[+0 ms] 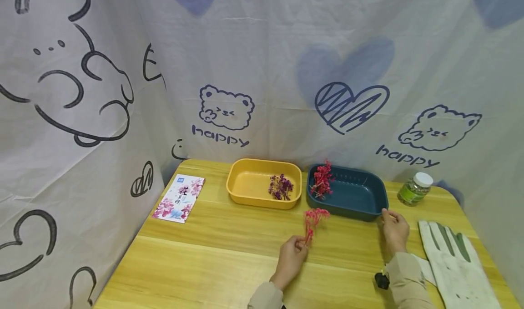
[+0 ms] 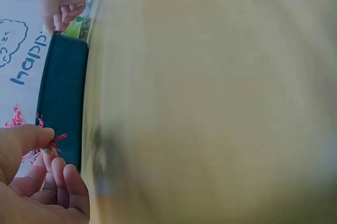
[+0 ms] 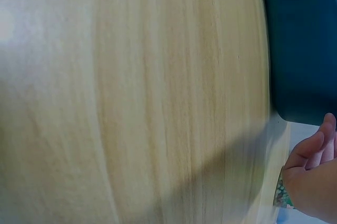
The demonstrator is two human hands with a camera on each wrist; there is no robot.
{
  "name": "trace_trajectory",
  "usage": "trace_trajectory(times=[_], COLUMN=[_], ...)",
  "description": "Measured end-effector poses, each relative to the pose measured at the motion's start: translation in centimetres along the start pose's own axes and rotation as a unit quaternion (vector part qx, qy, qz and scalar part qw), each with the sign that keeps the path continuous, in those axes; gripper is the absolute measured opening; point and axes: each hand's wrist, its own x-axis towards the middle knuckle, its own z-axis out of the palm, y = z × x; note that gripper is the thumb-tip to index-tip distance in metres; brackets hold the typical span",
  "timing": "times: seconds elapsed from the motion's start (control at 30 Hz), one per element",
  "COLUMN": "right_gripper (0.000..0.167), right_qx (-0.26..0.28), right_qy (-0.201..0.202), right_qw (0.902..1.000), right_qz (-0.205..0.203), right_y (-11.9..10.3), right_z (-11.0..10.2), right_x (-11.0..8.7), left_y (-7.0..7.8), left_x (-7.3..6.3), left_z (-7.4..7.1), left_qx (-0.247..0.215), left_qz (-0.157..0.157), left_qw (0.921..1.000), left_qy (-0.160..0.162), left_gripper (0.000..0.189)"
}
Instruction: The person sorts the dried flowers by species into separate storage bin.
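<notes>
My left hand [image 1: 291,260] pinches a sprig of pink dried flowers [image 1: 315,217] by its stems, over the table just in front of the dark teal tray [image 1: 360,214]. In the left wrist view, the stem ends [image 2: 62,138] poke out between thumb and fingertips. My right hand [image 1: 395,230] grips the teal tray's near right corner; the right wrist view has its fingers [image 3: 310,148] at the tray's end. Inside that tray, at the left, stands a bunch of pink dried flowers [image 1: 322,181]. Beside it, a yellow tray [image 1: 245,195] holds purple dried flowers [image 1: 280,188].
A jar with a white lid [image 1: 415,189] stands right of the teal tray. White gloves with green stripes [image 1: 458,268] lie at the right edge. A flower-printed packet [image 1: 180,199] lies at the left. Printed curtains [image 1: 266,72] hang behind the table.
</notes>
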Motion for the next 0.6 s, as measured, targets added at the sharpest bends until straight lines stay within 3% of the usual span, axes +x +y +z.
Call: trace_trajectory(times=[0.17,0.4,0.6], right_gripper=[0.057,0.055,0.056], right_qx=[-0.003,-0.005,-0.007], right_qy=[-0.001,0.001,0.000], right_qw=[1.0000,1.0000,1.0000], right_qz=[-0.005,-0.002,-0.006], right_y=[0.1,0.2,0.2], right_z=[-0.1,-0.1,0.0], right_x=[0.1,0.2,0.1], left_y=[1.4,3.6,4.7], left_x=[1.5,3.8,5.8], left_z=[0.3,0.6,0.7], left_qx=[-0.007,0.005,0.021], left_qz=[0.004,0.032,0.040], left_qw=[0.9999,0.9995,0.9990], left_qy=[-0.008,-0.006,-0.007], left_gripper=[0.019,0.020,0.019])
